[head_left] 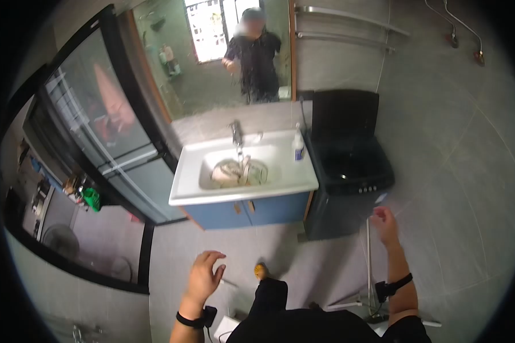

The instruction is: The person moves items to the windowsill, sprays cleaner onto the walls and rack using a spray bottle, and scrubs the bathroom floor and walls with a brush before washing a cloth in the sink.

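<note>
My left hand (205, 275) is raised low in the view, left of my legs, its fingers apart and curved, with nothing in it. On the right, my right hand (385, 220) is up in front of the dark washing machine (343, 211); its fingers are bent and blurred, and whether they hold anything is unclear. Neither hand touches the white sink (183, 186). Pale cloth items (229, 173) lie in the basin below the metal faucet (235, 134). A white pump bottle (298, 146) stands on the sink's right side.
Blue cabinet doors (223, 216) are under the sink. The washing machine's lid (345, 114) is up. White metal bars (369, 257) stand near my right arm. A black-framed glass door (114, 108) is at left. The mirror (206, 80) reflects a person.
</note>
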Tool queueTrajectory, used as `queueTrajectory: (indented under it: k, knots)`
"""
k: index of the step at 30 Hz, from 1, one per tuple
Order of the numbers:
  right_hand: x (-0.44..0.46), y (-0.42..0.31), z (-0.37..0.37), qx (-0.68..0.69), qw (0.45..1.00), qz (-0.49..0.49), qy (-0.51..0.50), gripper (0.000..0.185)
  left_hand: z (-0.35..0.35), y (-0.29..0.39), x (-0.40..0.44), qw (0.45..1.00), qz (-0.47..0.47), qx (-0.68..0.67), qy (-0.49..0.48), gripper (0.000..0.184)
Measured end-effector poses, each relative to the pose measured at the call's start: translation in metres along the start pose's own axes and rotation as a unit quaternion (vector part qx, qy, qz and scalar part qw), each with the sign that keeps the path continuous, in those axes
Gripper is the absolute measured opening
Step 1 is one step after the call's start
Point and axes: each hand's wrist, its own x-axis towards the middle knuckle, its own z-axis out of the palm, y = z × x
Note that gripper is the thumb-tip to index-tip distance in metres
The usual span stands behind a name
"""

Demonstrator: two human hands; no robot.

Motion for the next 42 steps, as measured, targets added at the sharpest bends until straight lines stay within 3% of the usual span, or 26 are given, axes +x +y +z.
queueTrajectory:
  k: [2,7,8,11,13,17,20,23,25,27,30,32,34,36,38,39,40,42]
  knots:
    - [0.053,-0.001,0.054,0.018,0.996,-0.083,-0.005,0.042,0.019,-0.026,0.048,0.999,0.022,-0.033,0.015,0.022]
    - [0.203,-0.039,0.202,0.014,0.985,-0.159,0.068,0.069,0.057,-0.116,0.162,0.998,-0.023,-0.064,0.007,0.018]
    - [0.229,-0.047,0.231,0.007,0.986,-0.152,0.07,0.074,0.055,-0.13,0.172,0.997,-0.044,-0.061,-0.004,0.017]
    - [0.316,-0.022,0.332,-0.085,0.994,-0.056,0.036,0.099,0.051,-0.198,0.222,0.998,0.022,-0.038,-0.042,0.034]
    - [0.348,-0.034,0.363,-0.107,0.994,0.006,0.02,0.105,0.013,-0.178,0.273,0.999,0.02,-0.02,-0.026,0.021]
    - [0.376,-0.026,0.389,-0.064,0.996,0.058,-0.016,0.089,0.013,-0.193,0.335,0.998,-0.062,-0.02,-0.013,0.016]
    - [0.383,0.017,0.408,0.038,0.996,0.075,0.026,0.058,0.021,-0.177,0.356,0.996,-0.078,-0.021,-0.033,0.014]
    - [0.393,0.012,0.396,0.013,0.989,0.058,0.133,0.039,0.074,-0.202,0.36,0.997,0.033,-0.076,0.001,0.012]
    - [0.401,-0.011,0.376,0.098,0.984,0.073,0.126,0.04,0.111,-0.211,0.371,0.983,0.05,-0.167,-0.052,0.02]
    - [0.396,-0.037,0.351,0.18,0.976,0.065,0.099,0.039,0.157,-0.209,0.39,0.899,-0.035,-0.407,-0.158,0.035]
    - [0.383,-0.111,0.305,0.279,0.959,0.025,0.039,0.037,0.209,-0.152,0.435,0.908,-0.027,-0.387,-0.156,0.053]
    - [0.376,-0.156,0.285,0.325,0.945,-0.011,0.024,0.036,0.214,-0.083,0.471,0.928,0.084,-0.347,-0.108,0.072]
    - [0.373,-0.185,0.27,0.367,0.929,-0.049,0.013,0.036,0.213,-0.042,0.49,0.916,0.101,-0.369,-0.117,0.075]
    - [0.381,-0.189,0.26,0.412,0.907,-0.075,-0.048,0.038,0.235,-0.032,0.498,0.86,-0.056,-0.473,-0.182,0.069]
    - [0.41,-0.167,0.256,0.464,0.867,-0.09,-0.155,0.041,0.22,-0.023,0.495,0.829,-0.078,-0.51,-0.213,0.064]
    - [0.427,-0.157,0.247,0.292,0.944,-0.109,-0.106,0.043,0.213,-0.026,0.49,0.814,-0.094,-0.525,-0.229,0.062]
    - [0.446,-0.148,0.236,0.109,0.985,-0.12,-0.057,0.045,0.229,-0.048,0.486,0.81,-0.071,-0.53,-0.241,0.06]
    - [0.471,-0.141,0.223,-0.192,0.974,-0.119,0.034,0.06,0.21,-0.062,0.474,0.826,-0.069,-0.499,-0.253,0.059]
